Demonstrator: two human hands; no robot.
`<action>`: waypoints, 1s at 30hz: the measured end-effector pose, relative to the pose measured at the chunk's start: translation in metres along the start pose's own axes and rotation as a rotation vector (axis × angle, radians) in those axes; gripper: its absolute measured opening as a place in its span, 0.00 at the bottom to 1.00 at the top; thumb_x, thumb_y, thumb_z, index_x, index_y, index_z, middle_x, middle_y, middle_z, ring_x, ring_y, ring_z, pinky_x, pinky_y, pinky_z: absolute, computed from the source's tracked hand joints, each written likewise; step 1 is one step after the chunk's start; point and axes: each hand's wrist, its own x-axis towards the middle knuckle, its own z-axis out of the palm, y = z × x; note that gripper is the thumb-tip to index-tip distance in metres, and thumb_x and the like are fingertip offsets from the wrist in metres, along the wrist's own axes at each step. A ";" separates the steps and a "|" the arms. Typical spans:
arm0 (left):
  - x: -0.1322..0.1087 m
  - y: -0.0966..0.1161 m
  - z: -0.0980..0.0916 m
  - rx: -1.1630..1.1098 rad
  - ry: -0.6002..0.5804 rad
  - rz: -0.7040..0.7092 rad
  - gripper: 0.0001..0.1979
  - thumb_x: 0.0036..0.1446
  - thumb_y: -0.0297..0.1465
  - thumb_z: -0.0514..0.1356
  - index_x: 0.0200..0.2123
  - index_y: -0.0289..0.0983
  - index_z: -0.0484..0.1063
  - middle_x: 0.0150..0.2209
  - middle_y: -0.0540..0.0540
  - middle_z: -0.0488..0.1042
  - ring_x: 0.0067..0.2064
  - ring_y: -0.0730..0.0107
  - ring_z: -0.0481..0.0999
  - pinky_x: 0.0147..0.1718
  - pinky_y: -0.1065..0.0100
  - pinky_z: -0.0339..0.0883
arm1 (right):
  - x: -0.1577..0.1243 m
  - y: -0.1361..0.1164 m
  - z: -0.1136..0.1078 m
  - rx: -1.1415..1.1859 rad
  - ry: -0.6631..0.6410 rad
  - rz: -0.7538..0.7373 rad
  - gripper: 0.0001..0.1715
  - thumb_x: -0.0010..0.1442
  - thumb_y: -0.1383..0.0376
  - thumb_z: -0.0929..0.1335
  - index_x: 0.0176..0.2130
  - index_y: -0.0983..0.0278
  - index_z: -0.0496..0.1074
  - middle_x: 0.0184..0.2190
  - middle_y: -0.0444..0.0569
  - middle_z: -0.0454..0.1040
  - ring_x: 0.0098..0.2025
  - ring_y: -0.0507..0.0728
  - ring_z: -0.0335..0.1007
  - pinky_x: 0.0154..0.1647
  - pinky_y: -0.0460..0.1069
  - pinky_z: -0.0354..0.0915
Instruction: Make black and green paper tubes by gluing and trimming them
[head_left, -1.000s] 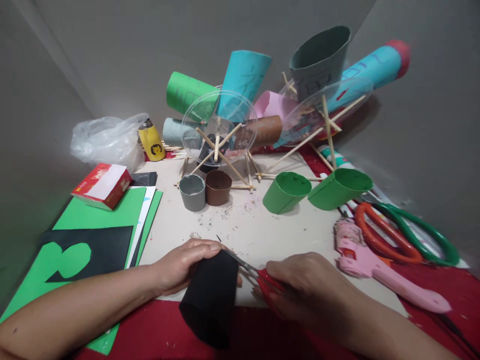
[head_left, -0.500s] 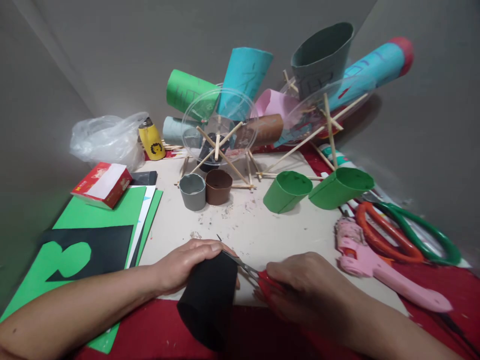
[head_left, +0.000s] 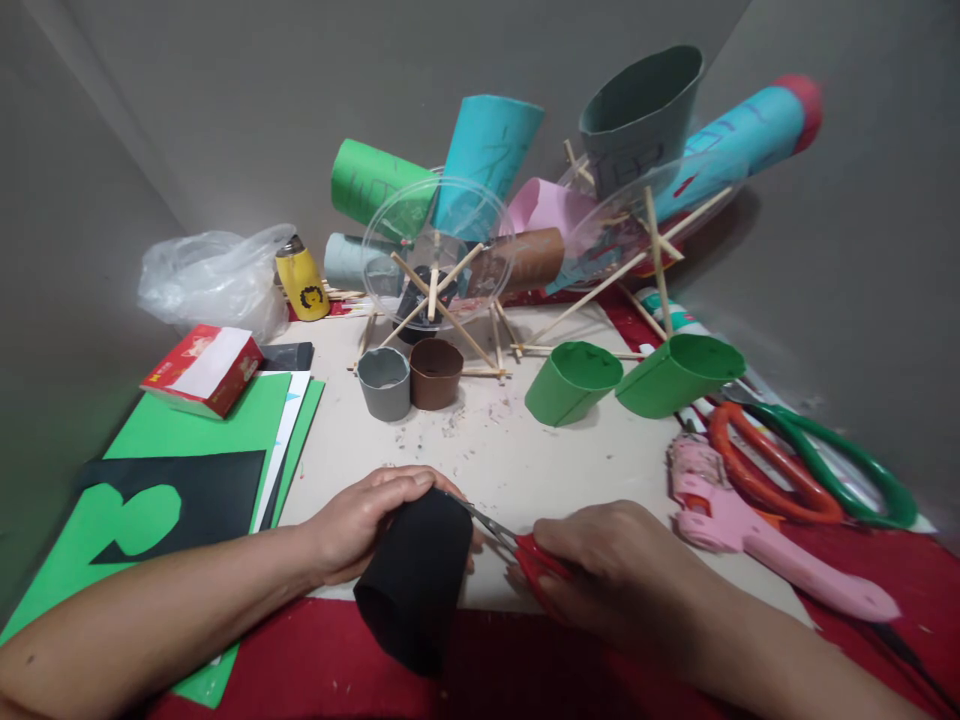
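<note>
My left hand [head_left: 367, 520] is wrapped round a black paper cup [head_left: 412, 580] lying on its side at the near edge of the table, its open mouth toward me. My right hand [head_left: 607, 575] is closed on small red-handled scissors [head_left: 525, 555]. Their metal blades reach left to the far rim of the black cup, next to my left fingertips. Both forearms rest low over a red cloth [head_left: 315, 670].
Grey [head_left: 384, 383] and brown [head_left: 436, 374] cups and two green cups [head_left: 574, 383] stand mid-table before a stick-and-cup wheel model [head_left: 450, 260]. A pink glue gun [head_left: 742, 530] and large scissors [head_left: 795, 465] lie right. Green and black sheets [head_left: 187, 470] and a red box [head_left: 204, 368] lie left.
The black cup and my left hand have shifted slightly up and away from me. The scissors stay at the cup's rim; my right hand has barely moved.
</note>
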 end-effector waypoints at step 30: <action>0.001 -0.005 -0.003 -0.003 0.043 0.021 0.17 0.57 0.43 0.62 0.35 0.33 0.77 0.34 0.41 0.81 0.33 0.65 0.78 0.37 0.67 0.69 | 0.006 -0.007 -0.011 0.254 -0.100 0.117 0.10 0.56 0.69 0.65 0.24 0.61 0.63 0.16 0.37 0.65 0.18 0.48 0.53 0.21 0.45 0.46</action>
